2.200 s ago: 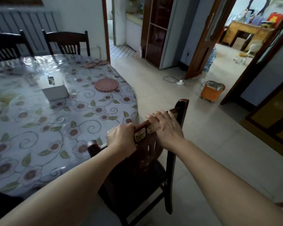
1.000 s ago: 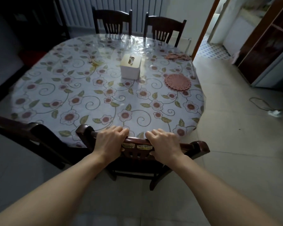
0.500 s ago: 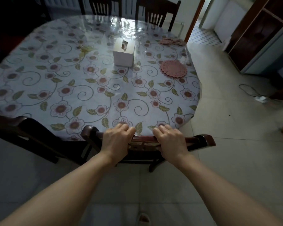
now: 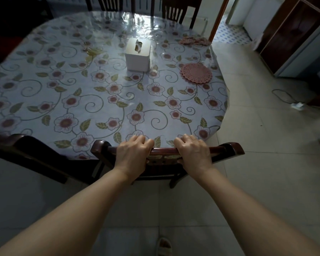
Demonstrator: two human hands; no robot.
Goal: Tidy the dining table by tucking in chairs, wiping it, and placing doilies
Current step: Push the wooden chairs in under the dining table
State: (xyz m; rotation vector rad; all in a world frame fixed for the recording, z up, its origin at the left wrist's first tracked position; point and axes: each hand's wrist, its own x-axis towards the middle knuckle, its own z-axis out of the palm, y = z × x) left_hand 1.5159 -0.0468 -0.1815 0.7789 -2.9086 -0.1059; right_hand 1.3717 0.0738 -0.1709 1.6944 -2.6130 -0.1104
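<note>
A dark wooden chair (image 4: 229, 149) stands at the near edge of the round dining table (image 4: 35, 108), which has a floral plastic cover. My left hand (image 4: 132, 153) and my right hand (image 4: 192, 153) both grip the chair's top rail, side by side. The chair's back touches the table edge and its seat is hidden under the table. A pink round doily (image 4: 196, 73) lies flat on the table's right side. More pink doilies (image 4: 193, 41) lie in a heap at the far right edge.
A white tissue box (image 4: 138, 54) stands mid-table. Another dark chair (image 4: 26, 146) is at the near left, two more chairs (image 4: 175, 10) at the far side. A power strip and cable (image 4: 296, 105) lie on the tiled floor at right, near a dark cabinet (image 4: 292, 34).
I have swung the chair round from the table's side to face it and pushed it in under the edge. Both hands stay on the top rail.
</note>
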